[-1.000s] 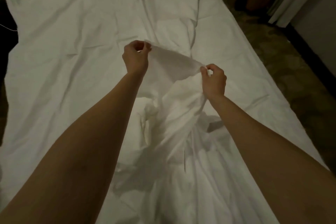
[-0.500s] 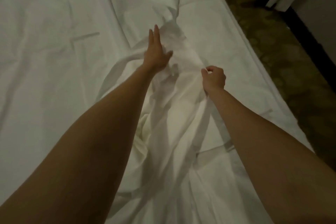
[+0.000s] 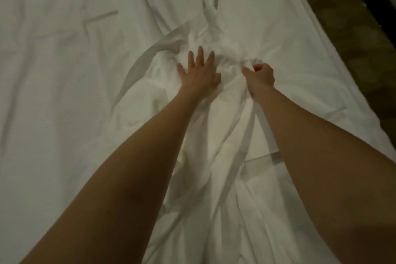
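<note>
- Down the middle of the bed [image 3: 334,55], the bunched white sheet [image 3: 216,135] lies in a long rumpled ridge, running from the near edge up to the hands.
- The left hand [image 3: 200,76] rests flat on the far end of that ridge, its fingers [image 3: 200,54] straight and spread wide, pressing the cloth down.
- The right hand [image 3: 262,76], just beside it, has its fingers curled tight round a gathered fold of the same sheet.
- The step looks like spreading the sheet out, with one hand pinning and the other holding a fold ready to draw.
- The next move probably calls for pulling that fold toward the bed's right edge while the flat hand smooths outward.
- A flatter sheet layer [image 3: 64,60] covers the rest of the bed.
- Twisted folds [image 3: 211,6] beyond the hands could snag the pull.
- Patterned carpet [image 3: 353,38] lies off the right edge.
</note>
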`<state>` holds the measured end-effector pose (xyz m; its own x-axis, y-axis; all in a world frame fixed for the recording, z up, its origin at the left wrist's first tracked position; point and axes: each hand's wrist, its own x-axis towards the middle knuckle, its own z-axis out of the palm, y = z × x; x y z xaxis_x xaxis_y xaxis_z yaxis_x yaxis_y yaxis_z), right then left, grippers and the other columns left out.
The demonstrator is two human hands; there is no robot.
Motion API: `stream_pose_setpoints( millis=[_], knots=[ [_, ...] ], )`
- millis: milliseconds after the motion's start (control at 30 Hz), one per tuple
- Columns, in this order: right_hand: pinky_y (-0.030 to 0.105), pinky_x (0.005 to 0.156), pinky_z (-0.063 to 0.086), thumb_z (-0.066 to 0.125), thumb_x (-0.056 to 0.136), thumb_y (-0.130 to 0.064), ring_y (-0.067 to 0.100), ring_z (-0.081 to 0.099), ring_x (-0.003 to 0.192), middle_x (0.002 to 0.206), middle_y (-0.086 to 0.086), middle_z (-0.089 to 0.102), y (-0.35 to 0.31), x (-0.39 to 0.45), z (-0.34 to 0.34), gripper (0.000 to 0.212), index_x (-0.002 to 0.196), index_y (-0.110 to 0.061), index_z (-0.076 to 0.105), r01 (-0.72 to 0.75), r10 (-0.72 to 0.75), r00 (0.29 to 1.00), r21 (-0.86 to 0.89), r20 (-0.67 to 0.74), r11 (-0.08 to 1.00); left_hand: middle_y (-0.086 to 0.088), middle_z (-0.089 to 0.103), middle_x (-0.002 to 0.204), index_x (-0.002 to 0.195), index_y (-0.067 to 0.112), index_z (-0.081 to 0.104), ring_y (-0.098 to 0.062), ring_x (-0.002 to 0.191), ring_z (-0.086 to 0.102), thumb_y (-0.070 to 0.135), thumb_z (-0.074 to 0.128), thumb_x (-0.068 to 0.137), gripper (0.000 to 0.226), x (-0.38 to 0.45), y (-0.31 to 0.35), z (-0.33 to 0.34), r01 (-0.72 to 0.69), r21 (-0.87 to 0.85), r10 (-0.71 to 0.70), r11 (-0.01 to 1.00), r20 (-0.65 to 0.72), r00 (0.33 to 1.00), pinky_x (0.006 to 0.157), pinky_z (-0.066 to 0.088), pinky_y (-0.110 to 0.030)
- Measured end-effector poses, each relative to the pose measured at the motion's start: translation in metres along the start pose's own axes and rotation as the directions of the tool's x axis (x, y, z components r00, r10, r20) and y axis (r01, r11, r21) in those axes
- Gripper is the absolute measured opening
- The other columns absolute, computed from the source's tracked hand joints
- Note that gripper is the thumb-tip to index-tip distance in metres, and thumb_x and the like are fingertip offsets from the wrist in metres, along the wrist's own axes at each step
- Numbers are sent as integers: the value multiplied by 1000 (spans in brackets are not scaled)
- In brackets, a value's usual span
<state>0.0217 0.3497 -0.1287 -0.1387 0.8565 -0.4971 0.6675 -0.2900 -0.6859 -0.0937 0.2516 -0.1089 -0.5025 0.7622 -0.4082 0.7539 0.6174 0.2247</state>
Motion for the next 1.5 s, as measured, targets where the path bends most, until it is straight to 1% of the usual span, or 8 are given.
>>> stream_pose_setpoints(
  millis=[167, 333, 533, 767, 1000, 1200, 1400, 1500],
  knots=[
    [42, 91, 54, 79, 62, -50, 29, 65, 103, 115, 11, 67, 32, -67, -17, 83, 130, -9, 56, -274, 187, 940, 301, 287, 913, -6, -2, 162, 152, 23, 16, -25, 148, -7, 44, 29, 101, 57, -79, 10, 8, -75, 55, 73, 996, 40, 997, 115, -2, -57],
    [29, 65, 56, 74, 82, -30, 18, 62, 78, 82, 6, 67, 83, -149, -41, 28, 101, -12, 66, -470, 182, 783, 373, 595, 800, -7, 12, 160, 141, 21, 35, -22, 148, 6, 36, 35, 100, 44, -168, 15, 24, -73, -100, 77, 992, 41, 996, 114, 11, -60],
    [26, 80, 48, 69, 84, -36, 8, 63, 77, 87, -4, 69, 119, -226, -72, 27, 105, -19, 67, -391, 99, 606, 187, 789, 901, -9, 24, 156, 146, 16, 35, -23, 144, 24, 28, 47, 98, 51, -265, 12, 51, -12, -308, -14, 951, -81, 997, 114, 25, -48],
    [28, 76, 48, 67, 88, -18, 15, 63, 85, 93, -1, 67, 126, -278, -97, 14, 100, -21, 62, -230, 9, 897, 450, 442, 863, -9, 47, 119, 112, 9, 53, -25, 110, 48, 29, 72, 78, 43, -400, 22, 91, 6, -459, -145, 888, -269, 952, 89, 46, -36],
    [22, 51, 44, 64, 89, -20, 23, 61, 77, 89, 11, 62, 215, -367, -88, 21, 103, -4, 65, -251, 290, 830, -145, 476, 957, -8, 28, 140, 140, 16, 25, -29, 123, 38, 51, 75, 72, 91, -490, 43, 166, -54, -37, 63, 998, 351, 934, 95, 46, -43],
    [37, 96, 46, 69, 79, -52, 30, 54, 120, 134, 13, 55, 254, -401, -76, 78, 136, -3, 47, -288, 358, 769, -214, 529, 933, -10, 49, 132, 132, 8, 43, -25, 114, 50, 19, 41, 99, 35, -501, 44, 193, -141, 31, 133, 990, 176, 975, 89, 47, -35],
    [39, 87, 54, 78, 67, -55, 24, 66, 87, 102, 8, 71, 266, -405, -119, 57, 107, -15, 67, -431, 384, 715, -64, 584, 900, -4, 62, 86, 93, 9, 56, -23, 72, 59, 31, 38, 90, 29, -514, 48, 159, -304, -361, 313, 882, -34, 949, 65, 45, -33],
    [35, 81, 55, 74, 80, -34, 26, 66, 91, 101, 11, 69, 255, -401, -144, 40, 107, -6, 66, -304, 214, 870, 141, 443, 942, 4, 49, 68, 79, 13, 45, -17, 60, 48, 23, 45, 90, 15, -520, 76, 141, -389, -423, 396, 818, -76, 915, 58, 37, -29]
  ],
)
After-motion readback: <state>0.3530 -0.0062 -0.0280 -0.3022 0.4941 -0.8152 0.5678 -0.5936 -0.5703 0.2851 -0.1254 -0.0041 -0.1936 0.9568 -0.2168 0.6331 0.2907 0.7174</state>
